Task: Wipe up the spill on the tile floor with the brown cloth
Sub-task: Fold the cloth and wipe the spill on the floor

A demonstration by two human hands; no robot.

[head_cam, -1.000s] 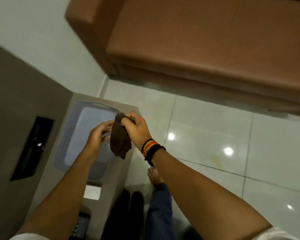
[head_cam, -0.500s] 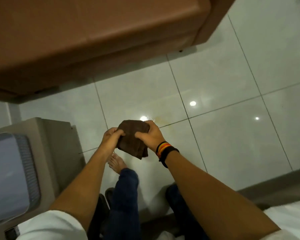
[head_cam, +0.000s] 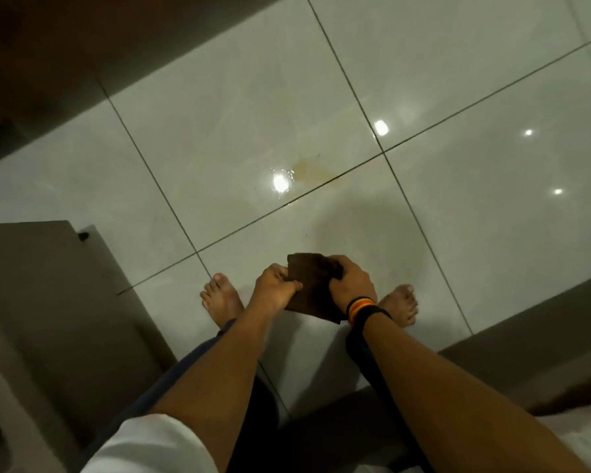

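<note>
A folded brown cloth [head_cam: 313, 286] is held in front of me, above my bare feet. My left hand [head_cam: 275, 285] grips its left edge and my right hand [head_cam: 350, 281] grips its right edge; the right wrist wears striped and black bands. A pale yellowish spill [head_cam: 313, 170] lies on the glossy white tile floor [head_cam: 236, 114], ahead of the hands, just beyond a grout line and beside a bright light reflection. The cloth is well short of the spill and off the floor.
A grey cabinet or stand [head_cam: 48, 302] rises at the left, close to my left foot [head_cam: 220, 300]. A dark sofa base [head_cam: 65, 46] runs along the upper left. A low grey edge [head_cam: 543, 322] borders the right. My right foot [head_cam: 401, 303] stands on the tiles.
My view has swung from the basket on the stand toward the floor. Both hands kept hold of the cloth and lowered it over my feet; the spill is now in full view.
</note>
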